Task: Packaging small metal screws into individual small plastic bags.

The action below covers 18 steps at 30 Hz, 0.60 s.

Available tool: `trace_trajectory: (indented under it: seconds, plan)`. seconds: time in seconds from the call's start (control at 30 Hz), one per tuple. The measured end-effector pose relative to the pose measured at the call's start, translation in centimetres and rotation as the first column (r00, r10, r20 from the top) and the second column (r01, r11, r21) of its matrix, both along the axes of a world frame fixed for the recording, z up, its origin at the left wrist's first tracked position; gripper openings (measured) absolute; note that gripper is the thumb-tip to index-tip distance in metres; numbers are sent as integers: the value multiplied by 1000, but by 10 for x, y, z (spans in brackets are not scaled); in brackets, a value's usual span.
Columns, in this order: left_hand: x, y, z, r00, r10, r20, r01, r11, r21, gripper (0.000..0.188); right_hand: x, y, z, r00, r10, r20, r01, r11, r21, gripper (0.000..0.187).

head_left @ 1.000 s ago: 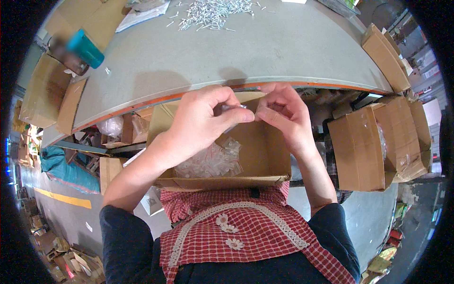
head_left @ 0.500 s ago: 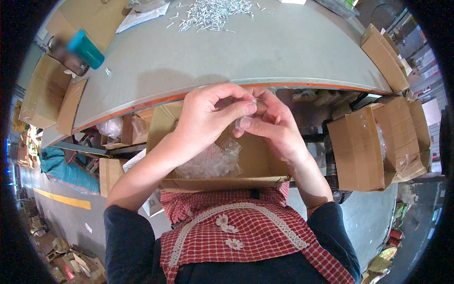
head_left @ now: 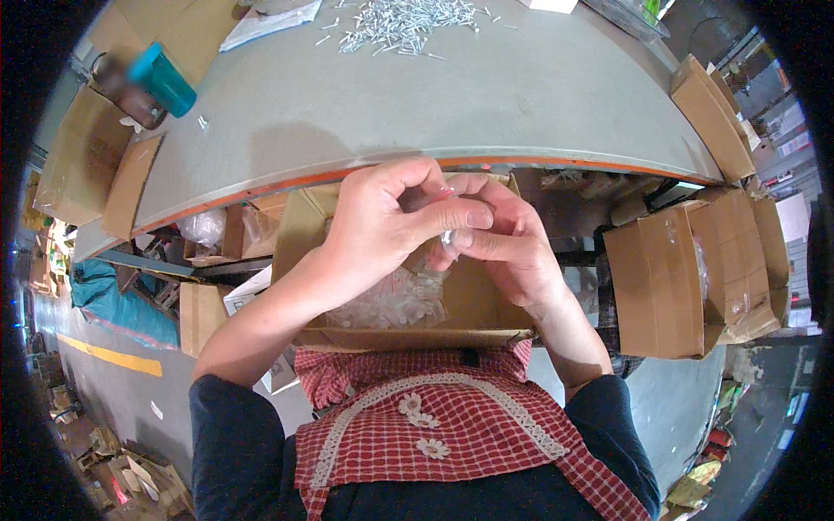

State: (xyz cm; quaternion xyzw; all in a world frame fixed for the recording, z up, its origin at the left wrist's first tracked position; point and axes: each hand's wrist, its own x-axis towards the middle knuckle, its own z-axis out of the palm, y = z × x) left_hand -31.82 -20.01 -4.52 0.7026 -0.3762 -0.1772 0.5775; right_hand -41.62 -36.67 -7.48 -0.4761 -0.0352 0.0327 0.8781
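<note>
Over an open cardboard box point(head_left: 417, 337) at my lap, my two hands meet with their fingers closed. My left hand point(head_left: 391, 208) pinches with thumb and forefinger, the thumb lying across toward the right fingers. My right hand point(head_left: 512, 239) grips a small clear plastic bag point(head_left: 446, 238) between its thumb and bent fingers. Most of that bag is hidden by the fingers, and its contents cannot be made out. Several clear plastic bags point(head_left: 391, 300) lie in a heap inside the box below.
Beyond the hands runs a grey table point(head_left: 417, 113) with an orange edge. A pile of screws point(head_left: 404, 24) lies on its far side. A teal cup point(head_left: 165, 80) stands at the left. Cardboard boxes point(head_left: 656, 286) stand at the right, and a teal sack point(head_left: 122, 300) lies lower left.
My left thumb has slid right and down over the right fingers. The small clear bag shows a little lower between the fingertips. The view has shifted slightly.
</note>
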Motion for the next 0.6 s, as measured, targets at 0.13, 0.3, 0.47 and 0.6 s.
trace_trajectory:
  seconds: [0.13, 0.3, 0.47, 0.6]
  plan:
    - [0, 0, -5, 932, -194, -307, 127, 966, -226, 18, 0, -5, -2, 995, -86, -51, 89, 995, 54, 38]
    - [0, 4, -10, 928, -167, -332, 125, 982, -142, 22, -4, -5, 6, 991, -128, 35, 132, 980, -147, 37]
    - [3, 8, -14, 972, -53, 230, 42, 998, 53, 27, 4, -27, 35, 756, 53, 652, 596, 356, -720, 29]
    - [1, 7, 4, 982, -125, 142, 90, 968, 233, 29, 7, -33, 43, 736, 288, 612, 602, 135, -787, 27]
